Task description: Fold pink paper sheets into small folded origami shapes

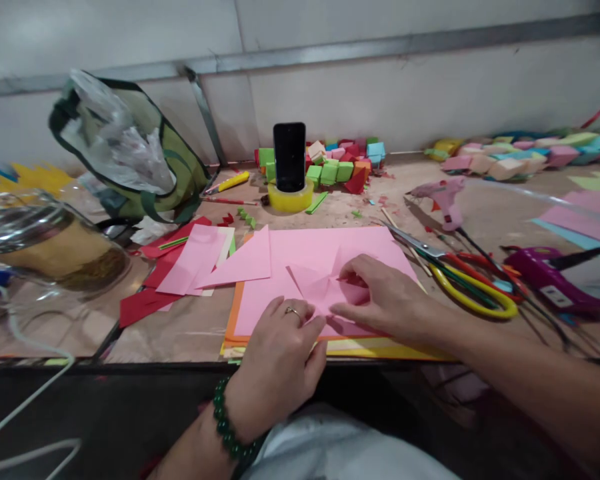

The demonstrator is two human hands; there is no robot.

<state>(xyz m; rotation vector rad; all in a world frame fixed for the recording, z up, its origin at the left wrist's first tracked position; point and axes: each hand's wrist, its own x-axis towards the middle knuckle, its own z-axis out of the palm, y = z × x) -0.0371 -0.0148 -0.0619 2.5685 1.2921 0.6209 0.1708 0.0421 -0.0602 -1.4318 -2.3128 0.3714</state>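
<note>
the folded pink paper (310, 283) lies on a larger pink sheet (300, 245) at the middle of the worktable (180, 340), right between the two hands. the right hand (387, 297) comes in from the side, its thumb and fingertips clamped on a raised fold of the paper. the left hand (283, 357), wearing a ring (293, 311) and a green bead bracelet (225, 420), has its fingers close together and touching the paper's near edge; whether they also pinch it, i cannot tell. orange and yellow sheets show under the pink one. a pink triangle (247, 260) overlaps the sheet's left side, near red scraps (147, 305). to the right lie scissors (467, 287) with red and yellow handles, and beyond them a pink glue gun (443, 197). behind the sheet, a phone (289, 157) stands upright at a yellow tape roll (293, 199), in front of folded paper pieces (340, 172).
</note>
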